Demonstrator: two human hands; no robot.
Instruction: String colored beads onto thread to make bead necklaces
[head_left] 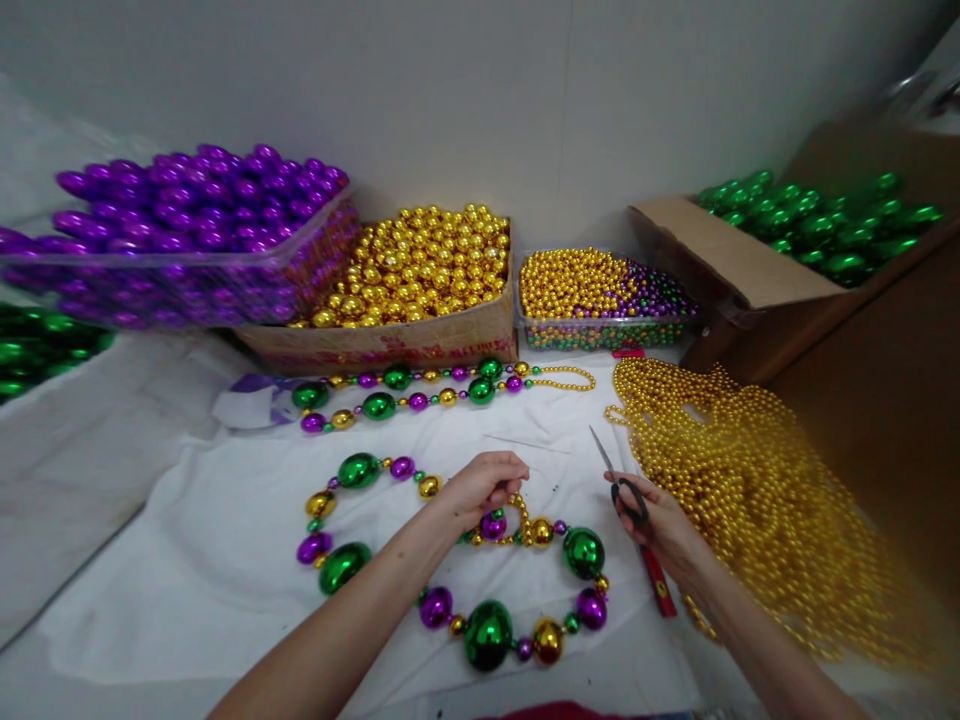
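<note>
My left hand point(491, 485) is closed in a pinch over the middle of the white cloth. A short strand of small gold beads point(526, 525) hangs from its fingertips, joined to a necklace of large beads point(487, 633) in green, purple and gold. My left forearm covers part of that necklace, which lies in a loop on the cloth. To the right, my right hand point(660, 515) grips a pair of scissors point(630, 500) by the black handles, with the blades pointing up and away and looking closed. The scissors are apart from the beads.
A second necklace point(418, 401) lies behind. At the back stand a purple-bead tub point(247, 262), a gold-bead carton point(420, 340), a tub of small mixed beads point(600, 335) and a green-bead carton point(739, 255). Gold strands point(720, 480) and a red-handled tool point(658, 582) lie right.
</note>
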